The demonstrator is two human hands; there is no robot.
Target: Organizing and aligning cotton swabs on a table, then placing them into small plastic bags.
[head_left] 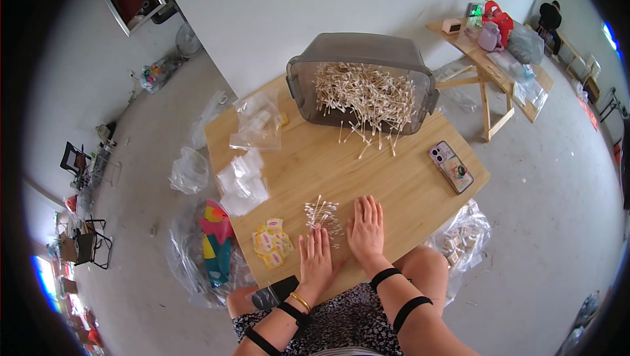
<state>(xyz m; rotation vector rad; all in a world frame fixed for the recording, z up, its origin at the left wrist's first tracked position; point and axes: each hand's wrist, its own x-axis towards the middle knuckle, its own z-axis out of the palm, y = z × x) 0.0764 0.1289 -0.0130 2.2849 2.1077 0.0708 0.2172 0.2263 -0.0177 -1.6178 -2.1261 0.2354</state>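
From the head camera, both hands lie flat, palms down and fingers spread, gripping nothing, on the near edge of a low wooden table (407,185). The left hand (315,256) has its fingertips touching a small heap of cotton swabs (322,215), and the right hand (367,226) lies just beside that heap on its right, as if to corral the loose sticks. At the far edge a grey plastic bin (359,51) lies tipped on its side, so its mass of cotton swabs (365,93) spills toward the middle. Yellow sachets (272,243) sit near the left hand at the near left corner, with clear plastic bags (241,182) along the left edge. A phone (451,166) rests face down by the right edge.
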